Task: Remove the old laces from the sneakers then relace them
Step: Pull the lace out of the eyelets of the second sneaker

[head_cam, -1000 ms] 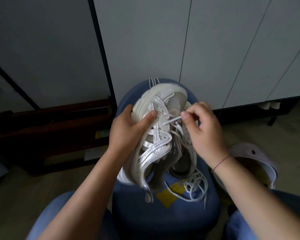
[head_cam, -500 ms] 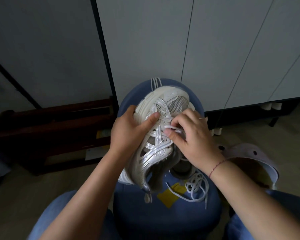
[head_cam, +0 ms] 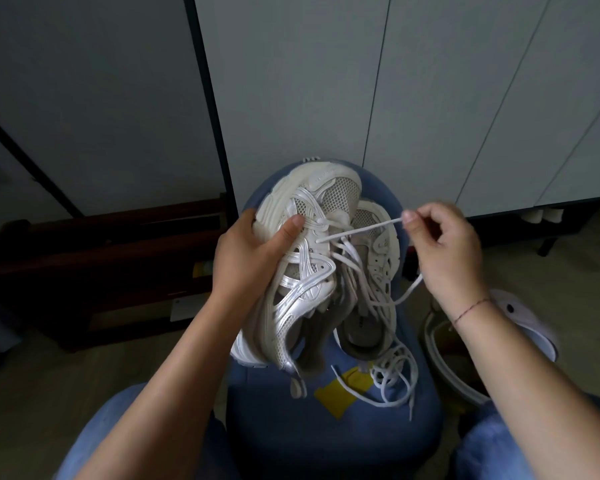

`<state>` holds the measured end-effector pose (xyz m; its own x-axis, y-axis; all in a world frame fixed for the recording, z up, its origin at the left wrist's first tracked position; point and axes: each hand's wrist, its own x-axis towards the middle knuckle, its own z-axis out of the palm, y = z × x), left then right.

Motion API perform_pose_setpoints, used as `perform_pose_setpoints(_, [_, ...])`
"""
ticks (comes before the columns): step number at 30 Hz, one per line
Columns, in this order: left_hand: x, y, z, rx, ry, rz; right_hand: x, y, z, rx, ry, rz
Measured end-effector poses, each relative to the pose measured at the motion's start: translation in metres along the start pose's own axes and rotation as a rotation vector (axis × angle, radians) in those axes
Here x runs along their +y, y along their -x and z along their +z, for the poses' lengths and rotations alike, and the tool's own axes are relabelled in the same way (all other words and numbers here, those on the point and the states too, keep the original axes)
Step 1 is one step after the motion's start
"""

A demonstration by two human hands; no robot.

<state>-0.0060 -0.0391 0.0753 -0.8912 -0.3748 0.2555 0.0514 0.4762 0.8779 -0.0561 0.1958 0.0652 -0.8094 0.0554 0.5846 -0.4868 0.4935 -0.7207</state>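
One sneaker [head_cam: 305, 275] partly hides its twin [head_cam: 381, 252]; right hand [head_cam: 447, 251] pinches lace [head_cam: 361, 231].

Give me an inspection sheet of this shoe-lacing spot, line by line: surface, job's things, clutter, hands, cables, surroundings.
Surface: blue stool, holding the shoes and laces.
Job's things: white sneaker tilted on its side; second sneaker beside it on the right; lace stretched taut from an eyelet; loose lace coils at the stool's front right.
Clutter: yellow patch on the stool beside the coils.
Hands: left hand grips the white sneaker near its toe; right hand pinches the lace end.
Cables: nothing seen.
Surroundings: pale cabinet doors behind; dark wooden bench on the left; lilac clog on the floor at right.
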Motion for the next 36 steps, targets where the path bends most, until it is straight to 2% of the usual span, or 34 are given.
perform_pose_setpoints(3, [-0.001, 0.002, 0.002, -0.01, -0.022, 0.011, -0.006, 0.006, 0.007, -0.118, 0.022, -0.091])
perform_pose_setpoints(7, [0.001, 0.005, 0.008, -0.006, -0.074, 0.041, -0.023, 0.017, 0.019, -0.193, 0.096, -0.341])
perform_pose_setpoints(11, [0.003, 0.007, 0.011, -0.017, -0.091, 0.066, -0.028, 0.026, 0.03, -0.181, 0.196, -0.413])
perform_pose_setpoints(15, [0.001, 0.007, 0.011, -0.032, -0.071, 0.053, -0.027, 0.021, 0.026, -0.127, 0.08, -0.35])
perform_pose_setpoints(19, [-0.001, 0.001, 0.004, -0.007, -0.021, 0.014, -0.016, 0.005, 0.004, 0.076, 0.003, -0.15])
perform_pose_setpoints(21, [-0.001, -0.001, 0.001, 0.007, -0.023, 0.015, -0.009, -0.001, -0.004, 0.111, 0.01, -0.066])
perform_pose_setpoints(24, [-0.001, 0.001, 0.003, -0.01, -0.022, 0.013, -0.004, 0.0, -0.001, -0.028, 0.083, -0.079])
perform_pose_setpoints(30, [0.001, 0.006, 0.011, -0.013, -0.111, 0.072, -0.031, 0.021, 0.021, -0.219, 0.163, -0.388])
perform_pose_setpoints(33, [0.002, 0.008, 0.014, -0.027, -0.152, 0.096, -0.034, 0.027, 0.029, -0.253, 0.226, -0.414])
perform_pose_setpoints(36, [0.002, 0.009, 0.015, -0.038, -0.215, 0.108, -0.03, 0.023, 0.031, -0.286, 0.169, -0.407])
